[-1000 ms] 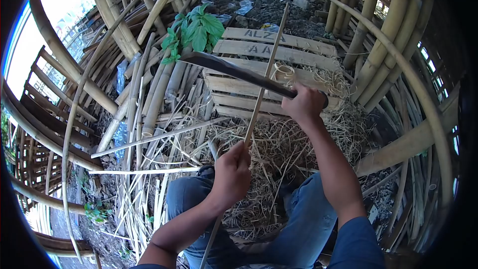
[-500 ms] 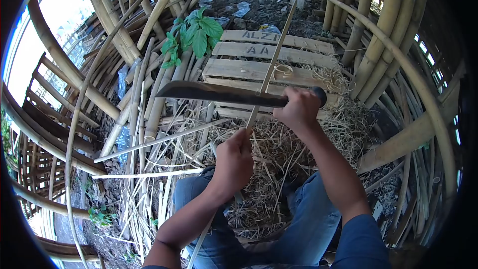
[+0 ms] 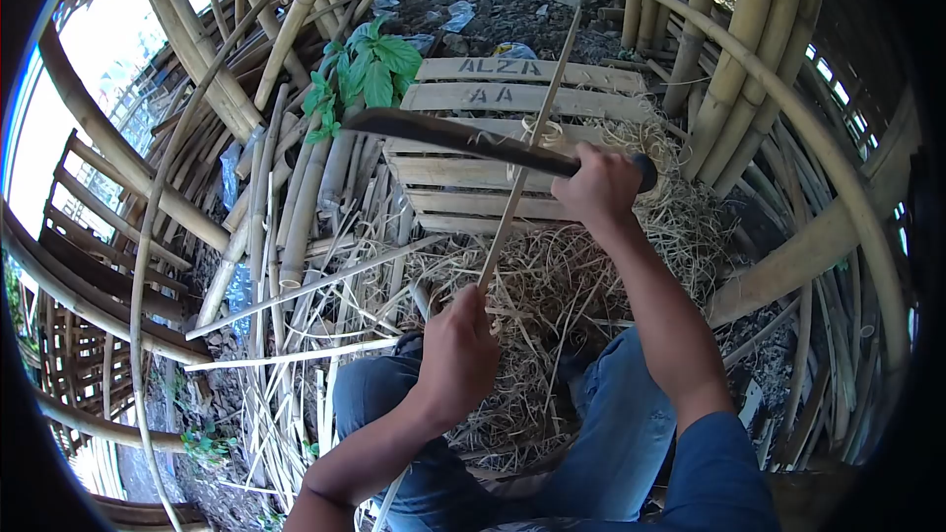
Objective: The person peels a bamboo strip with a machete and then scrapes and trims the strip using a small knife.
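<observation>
My right hand (image 3: 603, 185) is closed round the dark handle of a machete (image 3: 458, 140), whose long blade points left and slightly up. The blade crosses a thin bamboo strip (image 3: 510, 209) and appears to touch it. Lower down, my left hand (image 3: 460, 340) grips the strip near its near end, above my left knee. From there the strip slants up and away over a slatted wooden crate (image 3: 453, 174). A curled shaving lies around the strip near the blade. Pale shavings (image 3: 631, 256) cover the ground between my legs and the crate.
Split bamboo strips (image 3: 305, 286) lie in a heap at the left. A leafy green plant (image 3: 370, 69) grows beside the crate. Bamboo poles (image 3: 778, 49) stand at the right, and a long bent pole (image 3: 788, 103) arches past them. Plastic scraps (image 3: 458, 16) litter the soil behind.
The machete has moved up along the strip, away from my left hand, and its tip has tilted upward. My left hand sits slightly lower in view, still gripping the strip.
</observation>
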Motion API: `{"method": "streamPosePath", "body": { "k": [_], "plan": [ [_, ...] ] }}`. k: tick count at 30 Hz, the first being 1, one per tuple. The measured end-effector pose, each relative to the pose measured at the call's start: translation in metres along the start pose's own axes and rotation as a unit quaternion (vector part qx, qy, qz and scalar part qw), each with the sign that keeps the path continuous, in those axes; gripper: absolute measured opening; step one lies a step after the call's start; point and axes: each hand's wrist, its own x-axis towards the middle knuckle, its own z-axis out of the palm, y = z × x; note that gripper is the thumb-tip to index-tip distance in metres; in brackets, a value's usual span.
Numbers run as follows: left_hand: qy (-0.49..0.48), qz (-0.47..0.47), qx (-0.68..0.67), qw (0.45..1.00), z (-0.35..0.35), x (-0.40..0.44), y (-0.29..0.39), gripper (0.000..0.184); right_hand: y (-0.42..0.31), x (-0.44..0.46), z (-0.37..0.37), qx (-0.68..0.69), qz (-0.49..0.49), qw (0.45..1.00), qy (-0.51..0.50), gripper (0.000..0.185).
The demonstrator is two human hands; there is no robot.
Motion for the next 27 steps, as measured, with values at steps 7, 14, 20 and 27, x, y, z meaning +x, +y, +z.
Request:
{"method": "streamPosePath", "body": {
  "k": [7, 14, 20, 27],
  "plan": [
    [-0.007, -0.007, 0.000, 1.000, 0.000, 0.000, -0.010, 0.003, -0.020, -0.023, -0.007, 0.053, -0.048, 0.996, -0.058, 0.016],
    [-0.024, 0.031, 0.053, 0.998, -0.003, -0.019, -0.005, 0.003, -0.004, -0.005, -0.007, 0.013, -0.041, 0.998, -0.044, 0.014],
    [-0.058, 0.053, 0.098, 0.992, -0.007, -0.026, -0.013, 0.011, 0.019, -0.006, -0.007, -0.011, 0.079, 0.995, -0.056, 0.010],
    [-0.059, 0.065, 0.092, 0.992, -0.020, -0.044, -0.013, 0.016, 0.020, -0.018, -0.011, 0.015, -0.127, 0.992, -0.010, 0.012]
  ]
}}
